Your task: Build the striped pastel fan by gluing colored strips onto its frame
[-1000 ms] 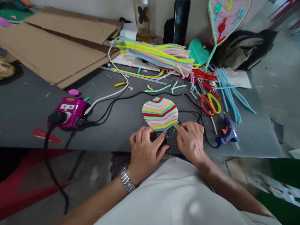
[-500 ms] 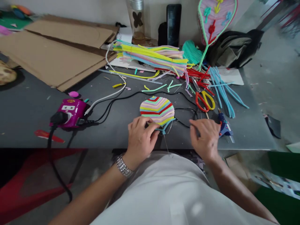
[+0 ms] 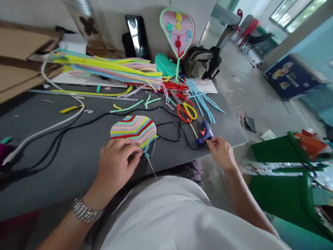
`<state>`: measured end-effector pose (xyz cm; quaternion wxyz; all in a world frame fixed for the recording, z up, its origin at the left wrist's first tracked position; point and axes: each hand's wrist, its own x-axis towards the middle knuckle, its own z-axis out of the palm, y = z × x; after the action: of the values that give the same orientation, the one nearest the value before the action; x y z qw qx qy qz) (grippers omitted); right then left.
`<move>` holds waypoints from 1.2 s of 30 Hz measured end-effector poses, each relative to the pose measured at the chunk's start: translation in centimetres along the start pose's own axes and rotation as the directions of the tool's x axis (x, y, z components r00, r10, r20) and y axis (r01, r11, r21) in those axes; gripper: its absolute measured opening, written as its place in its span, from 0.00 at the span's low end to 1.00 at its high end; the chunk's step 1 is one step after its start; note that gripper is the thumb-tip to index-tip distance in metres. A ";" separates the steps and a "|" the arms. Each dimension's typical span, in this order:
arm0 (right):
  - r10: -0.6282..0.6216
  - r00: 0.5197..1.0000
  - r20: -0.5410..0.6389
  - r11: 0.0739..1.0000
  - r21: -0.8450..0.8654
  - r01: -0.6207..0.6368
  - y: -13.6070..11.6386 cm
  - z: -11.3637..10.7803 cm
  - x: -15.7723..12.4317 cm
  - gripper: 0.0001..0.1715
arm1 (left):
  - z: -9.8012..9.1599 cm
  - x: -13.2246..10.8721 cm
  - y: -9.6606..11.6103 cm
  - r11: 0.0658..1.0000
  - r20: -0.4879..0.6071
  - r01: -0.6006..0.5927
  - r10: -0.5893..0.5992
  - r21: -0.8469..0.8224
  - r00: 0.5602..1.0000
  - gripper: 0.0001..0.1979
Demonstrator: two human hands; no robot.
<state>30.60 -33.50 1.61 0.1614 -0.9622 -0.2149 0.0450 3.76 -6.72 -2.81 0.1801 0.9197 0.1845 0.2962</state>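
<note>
A rounded panel of striped pipe cleaners (image 3: pixel 134 127) lies on the table. My left hand (image 3: pixel 117 161), with a metal watch on its wrist, covers the panel's lower edge. Its thumb and fingertips pinch a light-blue pipe cleaner (image 3: pixel 147 147) there; the exact grip is partly hidden. From the blue knot a thin wire stem (image 3: pixel 152 166) runs down toward my shirt. Off to the right, the fingers of my right hand (image 3: pixel 221 151) close on the handle end of a blue glue gun (image 3: pixel 205 133), which rests near the table's edge with its nozzle pointing away.
Scissors (image 3: pixel 186 113) lie left of the glue gun, and a black cord (image 3: pixel 169 140) loops nearby. Bundled pipe cleaners (image 3: pixel 109 67), a phone (image 3: pixel 137 36), a finished heart-shaped piece (image 3: pixel 178 33) and a bag (image 3: pixel 201 62) line the back. Green bins (image 3: pixel 283 194) stand right.
My view has swung to the right. My right hand has moved over to the glue gun and taken hold of its handle. My left hand stays at the panel's lower edge.
</note>
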 end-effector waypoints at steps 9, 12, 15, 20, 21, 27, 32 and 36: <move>0.284 0.945 0.164 0.946 0.116 -0.304 -1.3 1.1 2.5 0.36 | -2.2 0.4 0.4 0.984 -0.121 0.096 -0.114 -0.149 0.986 0.05; 0.336 0.921 0.196 0.869 0.313 -0.384 -0.8 2.0 3.9 0.28 | -2.3 0.1 0.0 0.975 -0.142 0.128 -0.155 -0.181 0.978 0.05; 0.333 0.919 0.213 0.791 0.467 -0.395 -0.5 1.4 4.0 0.22 | -2.4 -0.3 -0.3 0.963 -0.168 0.148 -0.187 -0.225 0.968 0.04; 0.136 0.990 0.041 0.691 0.712 -0.124 -1.5 -0.9 2.5 0.16 | -2.4 -0.4 -0.5 0.941 -0.161 0.184 -0.236 -0.283 0.958 0.05; 0.075 0.996 -0.039 0.640 0.768 -0.018 -1.8 -1.3 2.4 0.15 | -2.4 -0.3 -0.5 0.941 -0.150 0.189 -0.237 -0.282 0.960 0.05; -0.204 0.972 0.116 0.484 0.875 -0.003 -4.8 -1.4 2.9 0.12 | -1.8 -0.2 0.0 0.945 -0.080 0.223 -0.248 -0.239 0.965 0.05; -0.369 0.863 0.346 0.539 0.835 -0.105 -7.8 -0.5 1.4 0.18 | -1.7 -0.5 0.7 0.947 -0.055 0.246 -0.262 -0.205 0.963 0.06; -0.390 0.755 0.528 0.680 0.718 -0.151 -8.8 0.9 0.1 0.22 | -1.4 -0.7 0.8 0.949 -0.037 0.278 -0.287 -0.151 0.957 0.06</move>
<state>27.04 -25.71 3.64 0.4456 -0.7235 -0.2879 0.4417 2.54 -7.45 -1.70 0.2810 0.8593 0.2976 0.3067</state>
